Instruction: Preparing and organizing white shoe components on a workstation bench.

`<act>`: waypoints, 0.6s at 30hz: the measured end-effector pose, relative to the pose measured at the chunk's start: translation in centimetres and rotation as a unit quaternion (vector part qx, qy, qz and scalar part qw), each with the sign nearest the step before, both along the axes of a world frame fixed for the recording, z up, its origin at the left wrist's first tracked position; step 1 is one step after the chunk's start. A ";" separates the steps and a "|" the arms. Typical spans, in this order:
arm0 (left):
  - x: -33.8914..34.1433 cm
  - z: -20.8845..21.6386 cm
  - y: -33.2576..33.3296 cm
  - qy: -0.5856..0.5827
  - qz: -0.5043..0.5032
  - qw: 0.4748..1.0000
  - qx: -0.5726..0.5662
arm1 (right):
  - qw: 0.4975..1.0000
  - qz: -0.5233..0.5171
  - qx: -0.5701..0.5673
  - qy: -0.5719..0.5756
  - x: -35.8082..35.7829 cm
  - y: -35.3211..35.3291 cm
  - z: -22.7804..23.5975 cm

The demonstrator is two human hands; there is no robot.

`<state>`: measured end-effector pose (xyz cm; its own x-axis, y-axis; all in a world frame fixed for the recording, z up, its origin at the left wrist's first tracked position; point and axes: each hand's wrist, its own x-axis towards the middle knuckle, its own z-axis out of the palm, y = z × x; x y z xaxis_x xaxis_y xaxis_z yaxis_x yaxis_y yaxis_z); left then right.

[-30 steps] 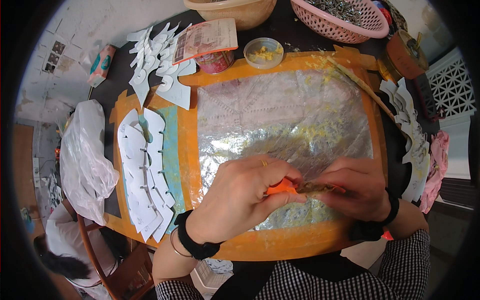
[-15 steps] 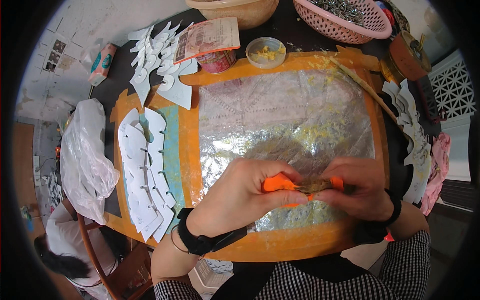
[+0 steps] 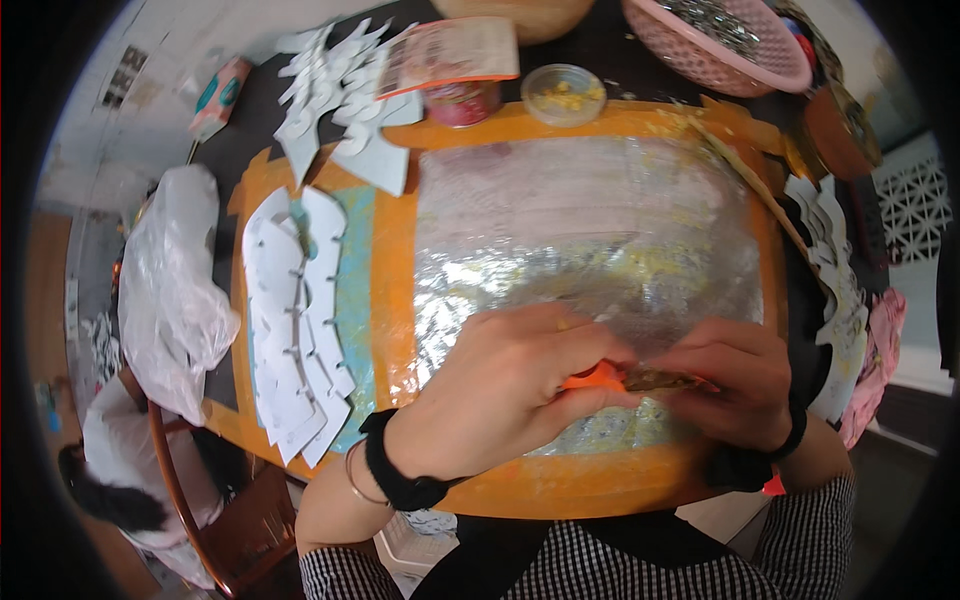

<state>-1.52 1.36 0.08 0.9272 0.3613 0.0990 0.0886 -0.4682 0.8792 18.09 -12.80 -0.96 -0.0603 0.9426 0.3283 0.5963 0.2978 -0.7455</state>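
Stretching left to right, the orange-and-brown piece [image 3: 652, 381] bridges left hand [image 3: 515, 385] and right hand [image 3: 735, 380], fingers pinching opposite ends, both equally near.

There are two hands, one left hand [image 3: 505, 385] and one right hand [image 3: 735, 388], with two black wristbands [image 3: 392, 472] and one orange piece [image 3: 595, 378]. The worktop [image 3: 258, 120] bears one pink basket [image 3: 690, 50], one beige bowl [image 3: 552, 22], one clear dish [image 3: 565, 121], one pink tin [image 3: 462, 108], one flat packet [image 3: 455, 60], one stick [image 3: 757, 188], one tissue box [image 3: 220, 98] and one brown pot [image 3: 838, 140]. White cut-out sheets [image 3: 278, 330] lie in five rows, two upper left, two left, one right, their single sheets overlapping too much to count.
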 end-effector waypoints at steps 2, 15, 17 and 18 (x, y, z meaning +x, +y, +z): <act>-0.1 -0.2 0.0 -0.005 0.017 1.000 0.011 | 1.000 -0.003 0.011 0.000 -0.4 -0.2 -0.3; -0.5 -1.0 0.0 -0.070 -0.011 0.997 0.014 | 0.998 -0.060 0.005 -0.017 -1.3 -0.8 -0.2; -0.4 -0.6 0.1 -0.068 -0.008 0.997 0.037 | 0.998 -0.059 0.022 -0.017 -1.4 -0.8 0.0; -0.3 -0.2 0.0 -0.067 -0.016 0.996 0.051 | 0.997 -0.081 0.003 -0.010 -1.3 -1.1 0.3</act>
<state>-1.85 1.38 -0.09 0.9136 0.3142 0.2582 -0.0432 -0.5563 0.8299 16.76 -13.92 -0.65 0.0856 0.9384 0.3348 0.6522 0.2013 -0.7308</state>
